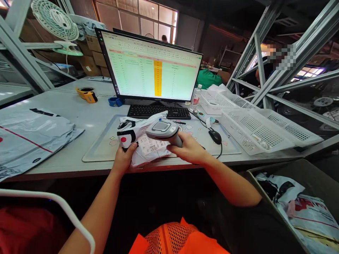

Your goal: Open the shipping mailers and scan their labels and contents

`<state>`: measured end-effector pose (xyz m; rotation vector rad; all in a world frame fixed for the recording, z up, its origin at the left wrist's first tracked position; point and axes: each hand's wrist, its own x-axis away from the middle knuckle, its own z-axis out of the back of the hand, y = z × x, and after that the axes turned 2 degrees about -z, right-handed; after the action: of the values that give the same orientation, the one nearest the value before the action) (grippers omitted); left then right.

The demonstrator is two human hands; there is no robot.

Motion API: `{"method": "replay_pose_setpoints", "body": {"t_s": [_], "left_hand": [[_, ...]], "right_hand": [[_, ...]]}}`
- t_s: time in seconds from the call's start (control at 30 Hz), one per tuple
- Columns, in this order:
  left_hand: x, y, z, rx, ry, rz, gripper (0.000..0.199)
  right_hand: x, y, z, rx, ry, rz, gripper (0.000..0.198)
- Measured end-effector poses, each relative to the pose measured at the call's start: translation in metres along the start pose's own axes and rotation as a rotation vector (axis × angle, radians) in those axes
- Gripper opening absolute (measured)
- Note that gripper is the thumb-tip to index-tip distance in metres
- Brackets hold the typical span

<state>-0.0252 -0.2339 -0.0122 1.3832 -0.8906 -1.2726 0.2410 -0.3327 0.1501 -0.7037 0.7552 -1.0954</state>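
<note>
My left hand (124,159) is closed on the left end of a white plastic mailer parcel (148,150), thumb on top, at the desk's front edge. The parcel carries a printed label with a square code, black tape and a red dot. In my right hand (189,148) is a grey handheld barcode scanner (162,128), gripped by its handle. Its head hangs over the parcel and covers part of it. Behind them stand a black keyboard (137,111) and a monitor (156,67) showing a spreadsheet with one orange column.
White perforated baskets (254,130) and a black mouse (215,137) are on the right, near a plastic bottle (196,96). A flat white mailer bag (34,137) lies at left, with a yellow tape dispenser (87,95) behind. A bin (304,169) of parcels stands lower right.
</note>
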Motion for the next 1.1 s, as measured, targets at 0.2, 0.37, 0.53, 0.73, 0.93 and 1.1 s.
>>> {"method": "replay_pose_setpoints", "body": {"t_s": [0.2, 0.37, 0.53, 0.73, 0.93, 1.1], "left_hand": [[0.002, 0.001, 0.0, 0.01, -0.009, -0.007, 0.085], [0.002, -0.002, -0.001, 0.016, -0.007, -0.005, 0.086], [0.004, 0.002, -0.003, 0.059, -0.011, -0.022, 0.081], [0.008, 0.003, -0.004, 0.072, -0.004, -0.053, 0.078], [0.009, 0.002, -0.003, 0.088, -0.023, -0.066, 0.077], [0.009, 0.003, -0.001, 0.09, -0.032, -0.048, 0.076]], "right_hand": [[0.0, -0.001, -0.007, 0.054, -0.022, 0.144, 0.028], [0.004, 0.045, 0.064, 0.504, 0.147, -0.05, 0.025], [0.011, 0.071, 0.116, 0.779, 0.2, -0.172, 0.015], [0.019, 0.018, 0.072, 0.622, -0.2, 0.01, 0.016], [0.014, -0.024, 0.05, 0.888, -0.297, 0.009, 0.011], [0.01, -0.011, 0.056, 0.862, -0.281, -0.013, 0.013]]}}
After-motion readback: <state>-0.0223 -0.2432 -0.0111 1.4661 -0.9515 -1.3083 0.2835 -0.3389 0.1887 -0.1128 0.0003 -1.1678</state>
